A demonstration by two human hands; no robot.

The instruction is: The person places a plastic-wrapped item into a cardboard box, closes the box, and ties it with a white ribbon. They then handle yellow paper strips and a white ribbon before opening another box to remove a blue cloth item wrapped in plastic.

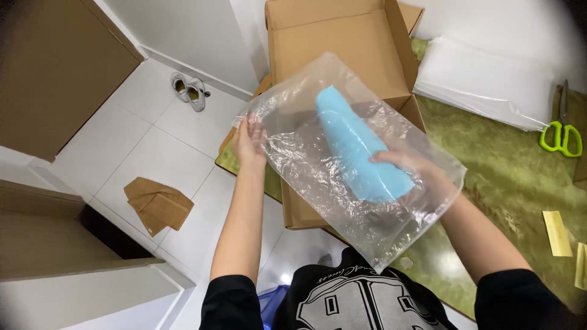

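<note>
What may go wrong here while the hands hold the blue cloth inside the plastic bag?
The thin plastic bag might tear or slip, since the left hand grips only one edge. The blue cloth, pushed in by the right hand, could bunch up. The scissors lie close to the table's corner.

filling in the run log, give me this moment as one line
left hand: holds edge of clear plastic bag | right hand: inside bag, gripping blue folded item | beneath: open cardboard box

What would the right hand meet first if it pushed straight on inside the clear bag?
Probably the closed far end of the clear plastic bag; the right hand already holds the blue cloth. Beyond lies the open cardboard box, though depth is unclear.
</note>
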